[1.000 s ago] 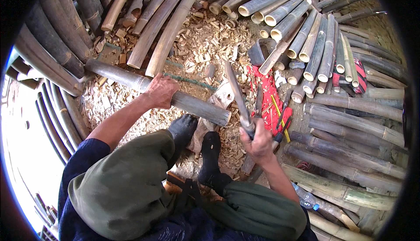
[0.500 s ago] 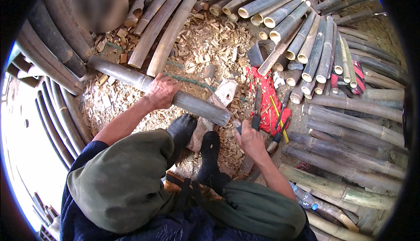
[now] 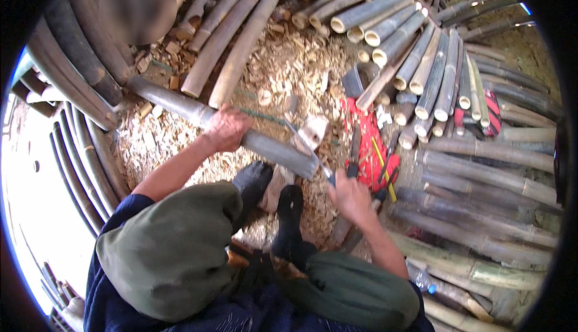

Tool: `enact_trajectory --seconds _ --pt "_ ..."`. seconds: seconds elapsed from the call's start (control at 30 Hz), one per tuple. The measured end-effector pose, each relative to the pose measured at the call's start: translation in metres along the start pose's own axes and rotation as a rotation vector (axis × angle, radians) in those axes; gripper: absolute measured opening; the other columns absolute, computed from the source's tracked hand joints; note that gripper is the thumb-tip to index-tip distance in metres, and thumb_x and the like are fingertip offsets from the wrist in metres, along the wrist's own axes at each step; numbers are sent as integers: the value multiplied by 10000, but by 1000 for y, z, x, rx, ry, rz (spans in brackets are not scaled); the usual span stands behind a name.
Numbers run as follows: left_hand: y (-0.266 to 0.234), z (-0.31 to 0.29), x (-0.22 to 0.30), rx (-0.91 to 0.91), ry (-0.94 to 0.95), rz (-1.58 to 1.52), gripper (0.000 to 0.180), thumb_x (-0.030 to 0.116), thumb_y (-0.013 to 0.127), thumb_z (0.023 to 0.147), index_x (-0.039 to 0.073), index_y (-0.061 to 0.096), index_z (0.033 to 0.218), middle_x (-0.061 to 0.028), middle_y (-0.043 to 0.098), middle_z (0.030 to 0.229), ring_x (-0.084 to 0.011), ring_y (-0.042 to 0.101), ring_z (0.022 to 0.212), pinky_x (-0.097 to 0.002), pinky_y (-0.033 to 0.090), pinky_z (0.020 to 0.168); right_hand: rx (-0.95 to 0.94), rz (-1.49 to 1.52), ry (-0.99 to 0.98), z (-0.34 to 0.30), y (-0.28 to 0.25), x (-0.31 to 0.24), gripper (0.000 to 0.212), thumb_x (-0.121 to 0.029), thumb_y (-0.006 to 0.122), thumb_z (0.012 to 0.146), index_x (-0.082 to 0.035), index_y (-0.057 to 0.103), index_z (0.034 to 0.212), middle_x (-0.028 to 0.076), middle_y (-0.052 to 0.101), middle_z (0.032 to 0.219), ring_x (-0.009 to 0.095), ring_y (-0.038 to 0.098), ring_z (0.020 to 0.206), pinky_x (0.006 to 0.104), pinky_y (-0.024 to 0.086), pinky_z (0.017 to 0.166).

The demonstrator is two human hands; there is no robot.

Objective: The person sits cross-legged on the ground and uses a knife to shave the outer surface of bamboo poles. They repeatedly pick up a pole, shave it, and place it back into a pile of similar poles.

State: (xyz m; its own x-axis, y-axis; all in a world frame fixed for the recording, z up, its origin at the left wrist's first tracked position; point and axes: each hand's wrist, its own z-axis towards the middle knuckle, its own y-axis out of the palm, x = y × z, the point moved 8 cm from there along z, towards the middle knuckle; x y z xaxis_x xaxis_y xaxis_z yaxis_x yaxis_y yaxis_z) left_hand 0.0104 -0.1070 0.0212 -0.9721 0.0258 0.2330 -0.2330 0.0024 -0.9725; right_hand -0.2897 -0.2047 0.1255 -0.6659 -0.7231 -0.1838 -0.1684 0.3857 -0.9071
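A thick grey-brown bamboo pole (image 3: 171,104) lies slantwise in front of my knees, its cut end toward my right hand. My left hand (image 3: 227,128) is closed over the pole from above, nearer the cut end than the far one. In my right hand (image 3: 352,198) is the dark handle of a narrow-bladed tool (image 3: 306,147). Its long thin metal blade crosses the pole close to the cut end, the tip reaching past the far side. I cannot tell whether the blade is toothed. Next to the cut end sits a pale wooden block (image 3: 313,132) with a dark hole.
Wood chips (image 3: 289,70) cover the ground. A red cloth (image 3: 368,142) on the right bears a yellow measuring strip and dark-handled tools. Cut bamboo lengths (image 3: 430,82) are stacked behind and to the right. My dark-covered feet (image 3: 289,217) are close below the pole. A plastic bottle (image 3: 423,279) lies right.
The whole view has shifted slightly. More of the blade now shows, its tip farther beyond the pole's far side. My left hand keeps its hold on the pole.
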Motion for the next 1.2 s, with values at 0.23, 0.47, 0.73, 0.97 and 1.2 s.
enact_trajectory --seconds 0.23,0.47,0.73,0.97,1.2 --pt "-8 -14 2 116 -22 -2 262 66 757 729 83 650 967 -95 709 986 -281 695 1067 -473 477 1022 488 305 -316 -29 -86 -61 301 -239 683 1011 4 508 1046 285 720 830 456 744 733 538 576 591" --pt "-6 -6 2 125 4 -12 299 83 730 719 79 659 1010 -99 708 1025 -302 686 1084 -471 490 1022 2 25 -7 1 -23 -9 312 -254 687 1007 -3 517 1079 286 728 822 507 730 771 554 597 621" --pt "-15 -14 13 357 35 13 247 89 671 757 70 645 1002 -105 684 996 -312 660 1066 -490 487 989 302 260 -112 -14 -20 -6 338 -303 681 1027 -5 527 1067 275 690 787 471 719 701 536 563 569" --pt "-11 -26 8 359 -6 18 273 107 650 787 41 666 1051 -125 722 1088 -326 676 1156 -494 487 1027 130 225 -53 -7 -61 -27 313 -293 675 1028 -16 540 1086 261 689 759 481 718 732 548 571 641" --pt "-14 -26 19 470 -10 91 293 128 667 807 83 632 1095 -103 679 1082 -310 643 1171 -499 472 1041 245 185 -125 -15 -10 -3 323 -269 681 1029 1 526 1115 254 678 766 460 717 668 524 574 594"
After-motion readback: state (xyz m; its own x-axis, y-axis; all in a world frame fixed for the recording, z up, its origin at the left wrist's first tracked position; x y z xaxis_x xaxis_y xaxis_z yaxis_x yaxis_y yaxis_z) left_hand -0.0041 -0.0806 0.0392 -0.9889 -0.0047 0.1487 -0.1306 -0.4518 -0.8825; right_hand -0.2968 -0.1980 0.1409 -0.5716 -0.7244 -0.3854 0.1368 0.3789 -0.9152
